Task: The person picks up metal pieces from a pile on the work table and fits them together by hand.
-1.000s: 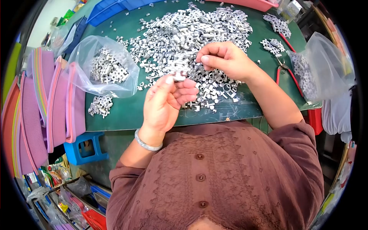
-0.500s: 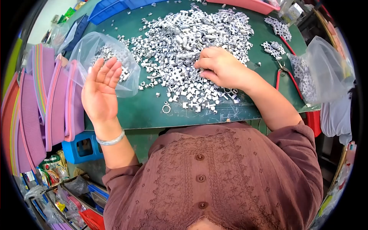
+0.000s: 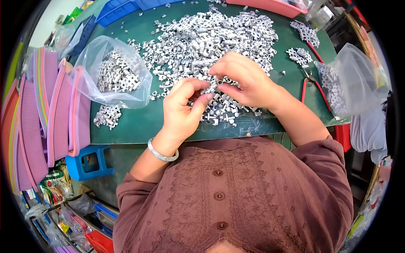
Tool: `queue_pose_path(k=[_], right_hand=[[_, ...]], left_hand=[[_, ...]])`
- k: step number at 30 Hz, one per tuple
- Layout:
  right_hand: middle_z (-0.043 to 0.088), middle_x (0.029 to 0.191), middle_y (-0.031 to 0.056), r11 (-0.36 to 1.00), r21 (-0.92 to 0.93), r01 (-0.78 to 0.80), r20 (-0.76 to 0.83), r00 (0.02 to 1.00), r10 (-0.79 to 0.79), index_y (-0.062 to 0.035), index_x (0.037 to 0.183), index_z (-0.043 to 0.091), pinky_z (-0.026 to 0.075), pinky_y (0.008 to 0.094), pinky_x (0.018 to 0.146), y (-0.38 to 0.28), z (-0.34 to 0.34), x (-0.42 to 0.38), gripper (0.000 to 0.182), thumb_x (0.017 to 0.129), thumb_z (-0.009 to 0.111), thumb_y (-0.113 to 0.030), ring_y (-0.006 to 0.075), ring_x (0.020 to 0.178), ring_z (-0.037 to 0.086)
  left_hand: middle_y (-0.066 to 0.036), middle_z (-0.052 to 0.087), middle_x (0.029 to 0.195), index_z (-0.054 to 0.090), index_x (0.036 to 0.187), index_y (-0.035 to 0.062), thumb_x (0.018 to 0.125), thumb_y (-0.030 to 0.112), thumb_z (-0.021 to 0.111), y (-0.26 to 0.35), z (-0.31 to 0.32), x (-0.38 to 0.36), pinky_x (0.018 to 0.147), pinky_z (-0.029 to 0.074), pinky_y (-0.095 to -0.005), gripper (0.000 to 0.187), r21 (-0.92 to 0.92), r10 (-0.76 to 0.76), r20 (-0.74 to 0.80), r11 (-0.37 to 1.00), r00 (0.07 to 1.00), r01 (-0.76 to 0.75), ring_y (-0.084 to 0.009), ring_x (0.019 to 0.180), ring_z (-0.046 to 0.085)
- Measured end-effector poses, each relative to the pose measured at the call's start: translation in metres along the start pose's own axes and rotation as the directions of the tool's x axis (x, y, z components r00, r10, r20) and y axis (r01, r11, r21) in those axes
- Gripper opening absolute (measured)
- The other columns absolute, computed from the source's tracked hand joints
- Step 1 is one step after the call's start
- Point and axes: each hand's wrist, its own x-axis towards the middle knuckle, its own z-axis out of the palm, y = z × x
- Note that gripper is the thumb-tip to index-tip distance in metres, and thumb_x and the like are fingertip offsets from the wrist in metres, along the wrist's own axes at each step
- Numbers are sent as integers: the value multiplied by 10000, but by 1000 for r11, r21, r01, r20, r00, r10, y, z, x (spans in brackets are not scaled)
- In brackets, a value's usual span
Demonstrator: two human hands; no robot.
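Over the near side of a heap of small grey-and-white plastic pieces, my two hands meet. My left hand pinches a small grey plastic piece between thumb and fingers. On its other side, my right hand closes thumb and fingers on the same piece. Whether it is one part or several joined is too small to tell. To the left lies an open clear plastic bag with similar pieces inside. A small pile of joined grey pieces sits in front of the bag.
Red-handled pliers lie on the green table at right, beside another clear bag of pieces. A blue tray and a pink tray stand along the back. Purple woven bags crowd the left edge.
My left hand, raised open by the clear bag, has come right to the middle and closed on the small piece. My right hand has stayed near the heap, its fingers shifting slightly.
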Motion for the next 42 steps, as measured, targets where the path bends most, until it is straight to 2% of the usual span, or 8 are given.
queue_pose_path(k=[11, 17, 20, 23, 27, 31, 34, 42], right_hand=[[544, 844, 85, 997, -62, 52, -11, 999, -52, -30, 992, 493, 432, 346, 622, -4, -2, 1, 427, 596, 652, -31, 269, 721, 516], [541, 817, 77, 996, 53, -74, -22, 997, 75, -19, 964, 515, 431, 315, 599, -3, 0, -1, 361, 626, 642, -18, 211, 679, 531], [551, 796, 47, 910, 306, -281, -20, 953, 301, -9, 912, 542, 427, 257, 576, 0, 4, -6, 255, 675, 636, -21, 123, 660, 529], [541, 771, -2, 412, 763, -499, 136, 746, 652, -15, 876, 551, 414, 202, 593, -2, 8, -6, 178, 714, 623, -19, 78, 654, 506], [558, 735, 15, 229, 813, -535, 271, 696, 665, -18, 848, 546, 436, 210, 583, 4, 10, -7, 132, 746, 613, -69, 84, 636, 528], [566, 738, 31, 140, 836, -531, 313, 670, 674, -15, 843, 540, 442, 215, 573, 1, 12, -6, 134, 766, 602, -105, 92, 623, 531], [563, 738, 32, 172, 831, -530, 302, 688, 659, -14, 842, 540, 442, 213, 572, 3, 10, -6, 127, 774, 593, -107, 92, 624, 531], [572, 709, 16, 210, 808, -550, 314, 705, 636, -15, 834, 573, 428, 199, 553, 4, 10, -7, 147, 796, 576, -156, 70, 598, 514]], left_hand=[[-81, 556, 837, 594, 841, -2, 700, -45, 603, 6, -1, 1, 547, 398, -202, 148, 189, 209, -108, 964, 972, -187, -112, 649, 500], [-70, 547, 841, 574, 904, -7, 713, -45, 596, 3, -2, 3, 576, 404, -199, 196, 214, 257, -106, 949, 961, -230, -111, 682, 504], [-76, 528, 836, 543, 977, -6, 707, -2, 623, -2, 7, 4, 570, 434, -214, 281, -99, 144, -237, 980, 961, -171, -123, 669, 518], [-68, 509, 868, 493, 1044, -21, 722, 7, 620, 5, 12, 3, 604, 440, -199, 348, -358, -151, -180, 930, 972, 78, -95, 691, 507], [-32, 538, 817, 510, 951, -20, 759, 11, 587, 3, 12, 3, 619, 434, -186, 209, -525, -334, 53, 792, 941, 311, -66, 684, 508], [-16, 566, 771, 528, 853, 15, 791, 47, 560, -2, 12, 4, 596, 437, -191, 77, -560, -340, 34, 772, 940, 300, -67, 655, 528], [-25, 567, 791, 513, 861, 22, 798, 46, 549, 6, 10, 6, 599, 442, -197, 76, -619, -418, 69, 694, 906, 367, -77, 664, 537], [-48, 569, 829, 498, 895, 22, 810, 52, 524, 2, 10, 6, 599, 448, -213, 94, -658, -387, 67, 675, 920, 332, -96, 682, 544]])
